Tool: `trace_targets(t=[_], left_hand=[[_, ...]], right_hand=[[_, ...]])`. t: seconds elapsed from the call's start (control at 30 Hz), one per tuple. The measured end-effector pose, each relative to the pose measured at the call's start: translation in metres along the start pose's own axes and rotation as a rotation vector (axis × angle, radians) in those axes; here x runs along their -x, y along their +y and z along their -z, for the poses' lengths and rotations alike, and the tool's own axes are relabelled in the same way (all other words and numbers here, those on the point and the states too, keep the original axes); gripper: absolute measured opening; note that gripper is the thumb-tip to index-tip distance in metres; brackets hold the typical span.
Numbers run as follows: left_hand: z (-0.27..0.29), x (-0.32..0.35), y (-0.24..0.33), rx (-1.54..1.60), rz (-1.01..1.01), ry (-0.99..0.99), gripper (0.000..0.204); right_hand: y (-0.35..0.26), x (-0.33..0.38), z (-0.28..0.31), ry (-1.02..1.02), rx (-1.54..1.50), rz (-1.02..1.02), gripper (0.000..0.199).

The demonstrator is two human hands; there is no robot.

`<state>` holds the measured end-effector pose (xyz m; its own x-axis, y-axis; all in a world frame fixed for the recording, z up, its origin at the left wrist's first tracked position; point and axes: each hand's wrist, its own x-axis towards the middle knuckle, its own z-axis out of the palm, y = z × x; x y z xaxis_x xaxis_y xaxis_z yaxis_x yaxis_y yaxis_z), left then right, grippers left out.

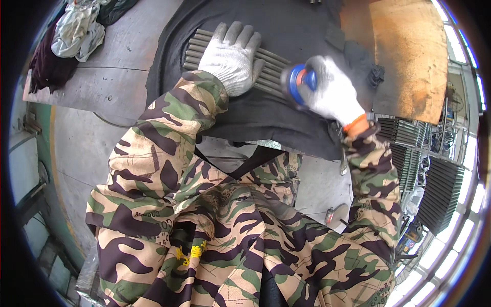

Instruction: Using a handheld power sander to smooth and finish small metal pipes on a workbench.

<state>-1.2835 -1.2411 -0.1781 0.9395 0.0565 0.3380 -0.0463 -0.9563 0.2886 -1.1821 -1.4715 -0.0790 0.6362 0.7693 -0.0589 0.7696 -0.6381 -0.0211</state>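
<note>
The right hand (332, 89) has a closed grip around a blue round tool (298, 84), blurred, its face meeting the near end of a row of grey metal rods (266, 64). The left hand (230, 56) lies flat with fingers spread on the rods, seemingly pinning them side by side. They rest on a dark mat (266, 112) over the table (112, 77), a rusty plate (409, 56) beside

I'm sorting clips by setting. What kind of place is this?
Probably a metalworking shop. A gloved left hand presses on a row of grey metal rods on a dark mat, a rusty steel plate lies beside it, and racks of more rods stand at right.
</note>
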Motion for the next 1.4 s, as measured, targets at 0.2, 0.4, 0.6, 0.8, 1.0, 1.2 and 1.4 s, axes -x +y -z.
trace_targets(t=[0.2, 0.4, 0.6, 0.8, 1.0, 1.2, 1.4], left_hand=[[0.000, -0.003, -0.001, -0.022, 0.001, 0.006, 0.056], [0.004, -0.013, -0.005, -0.086, -0.018, 0.006, 0.055], [0.001, -0.017, -0.005, -0.071, -0.087, 0.000, 0.055], [0.005, 0.000, -0.001, -0.058, -0.101, 0.011, 0.056], [0.001, 0.000, -0.017, -0.003, -0.179, -0.006, 0.058], [0.026, 0.004, -0.051, -0.069, -0.109, -0.039, 0.059], [0.021, -0.004, -0.052, -0.112, -0.080, -0.031, 0.058]], right_hand=[[0.030, -0.007, 0.012, -0.068, -0.010, -0.132, 0.048], [0.045, 0.016, 0.008, -0.019, -0.039, -0.031, 0.047], [0.033, 0.031, 0.014, 0.010, -0.073, 0.055, 0.039], [0.034, 0.025, 0.005, -0.011, -0.095, 0.009, 0.037], [0.033, -0.001, 0.010, -0.102, -0.024, -0.119, 0.040], [0.009, 0.007, 0.007, 0.011, -0.089, 0.034, 0.036], [-0.013, -0.008, 0.001, 0.009, -0.093, 0.052, 0.034]])
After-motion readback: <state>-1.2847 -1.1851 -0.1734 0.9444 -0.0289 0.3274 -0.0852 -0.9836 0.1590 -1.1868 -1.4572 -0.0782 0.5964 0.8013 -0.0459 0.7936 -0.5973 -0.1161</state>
